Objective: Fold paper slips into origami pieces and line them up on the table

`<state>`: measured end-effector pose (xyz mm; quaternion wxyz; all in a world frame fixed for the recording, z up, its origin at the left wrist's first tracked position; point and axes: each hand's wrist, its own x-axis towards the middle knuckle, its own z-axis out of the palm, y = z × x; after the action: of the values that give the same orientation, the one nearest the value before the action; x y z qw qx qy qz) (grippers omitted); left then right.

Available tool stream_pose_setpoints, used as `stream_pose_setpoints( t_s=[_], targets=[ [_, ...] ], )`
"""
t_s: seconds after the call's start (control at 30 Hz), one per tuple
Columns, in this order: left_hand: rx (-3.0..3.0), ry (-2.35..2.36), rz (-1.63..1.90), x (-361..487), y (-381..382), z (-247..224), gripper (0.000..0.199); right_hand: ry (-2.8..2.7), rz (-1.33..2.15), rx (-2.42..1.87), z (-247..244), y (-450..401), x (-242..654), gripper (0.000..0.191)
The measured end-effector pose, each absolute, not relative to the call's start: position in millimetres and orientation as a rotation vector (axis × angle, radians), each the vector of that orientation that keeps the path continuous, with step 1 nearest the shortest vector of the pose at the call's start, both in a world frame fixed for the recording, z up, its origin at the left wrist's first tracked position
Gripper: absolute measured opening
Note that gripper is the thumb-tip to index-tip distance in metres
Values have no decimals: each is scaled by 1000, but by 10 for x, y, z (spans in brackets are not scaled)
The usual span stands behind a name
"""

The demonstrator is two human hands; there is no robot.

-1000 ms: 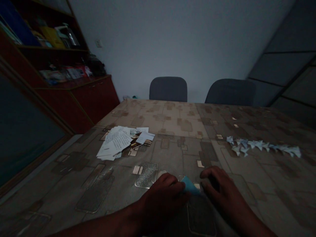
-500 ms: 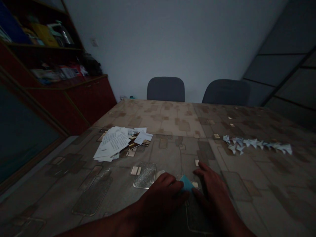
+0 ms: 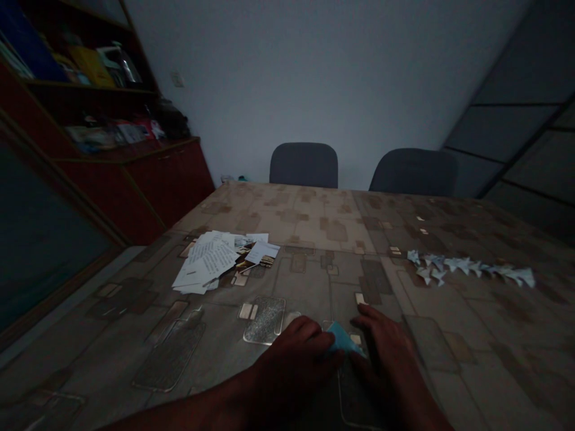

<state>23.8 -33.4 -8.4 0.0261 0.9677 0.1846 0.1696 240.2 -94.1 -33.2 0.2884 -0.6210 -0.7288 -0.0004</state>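
Observation:
A small piece of folded light-blue paper lies between my hands near the front of the table. My left hand is closed on its left side, with thumb and index finger pinching it. Beside its right corner is my right hand, fingers apart and the thumb against the paper's lower right edge. Dimness hides the undersides of both hands and the lower part of the paper.
A patterned cloth covers the table. Loose printed paper sheets lie in a pile at left. A row of small folded paper pieces sits at right. Two grey chairs stand behind, and a red cabinet is at left.
The right corner of the blue paper shows more and reaches further right and down. My right hand has shifted slightly left and down. The whole view has tilted a little.

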Motion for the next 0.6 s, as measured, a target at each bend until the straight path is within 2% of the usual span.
stream_pose_setpoints(
  t_s=[0.13, 0.3, 0.6],
  targets=[
    [2974, 571, 542, 238, -322, -105, 10, -1961, 69, -1650, -338, -923, 2398, 36],
    [2969, 562, 548, 251, -313, -140, 9, -1949, 109, -1680, -298, -883, 2416, 15],
    [3069, 555, 491, 200, -320, -119, 5, -2034, 59, -1667, -311, -843, 2412, 15]
  ],
)
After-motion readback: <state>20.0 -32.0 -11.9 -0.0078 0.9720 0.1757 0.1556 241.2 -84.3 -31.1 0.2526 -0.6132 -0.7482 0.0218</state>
